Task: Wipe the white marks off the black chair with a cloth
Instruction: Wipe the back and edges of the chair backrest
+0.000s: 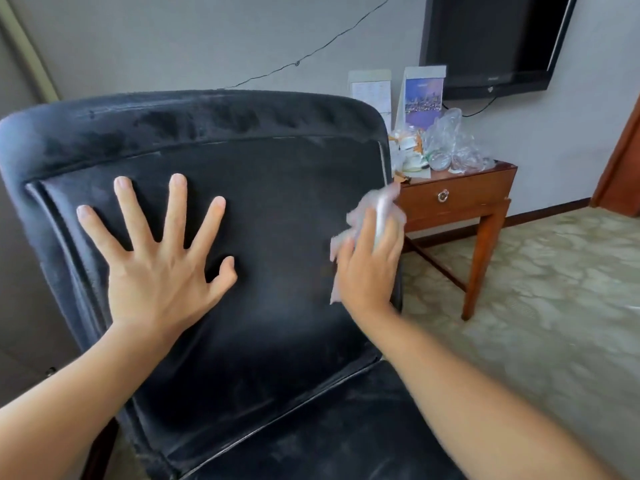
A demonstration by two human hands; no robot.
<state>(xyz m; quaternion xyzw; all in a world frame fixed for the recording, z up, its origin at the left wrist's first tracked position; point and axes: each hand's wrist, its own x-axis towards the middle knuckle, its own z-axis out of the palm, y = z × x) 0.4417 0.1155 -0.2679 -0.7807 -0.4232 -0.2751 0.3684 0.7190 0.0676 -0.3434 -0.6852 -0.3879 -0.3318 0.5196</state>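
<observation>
Right hand has a pale, crumpled cloth bunched under its curled fingers and pressed against the right edge of the chair's backrest, up near the piping; it's all a bit blurred there. Left hand is holding nothing, just flat with fingers spread wide against the left half of the backrest.

Now the black chair itself, which fills most of the view right in front of the person: dark upholstery, kind of shiny on the inset back panel and fuzzier, velvet-looking on the padded frame around it. You can see faint whitish dusty smears along the top band, a pale line of piping down the right edge, and more hazy white streaks across the seat at the bottom.

Behind it on the right sits a wooden side table with a ring-pull drawer, piled with crumpled clear plastic bags and papers. A wall-mounted TV hangs above it, with a couple of standing cards beneath.
</observation>
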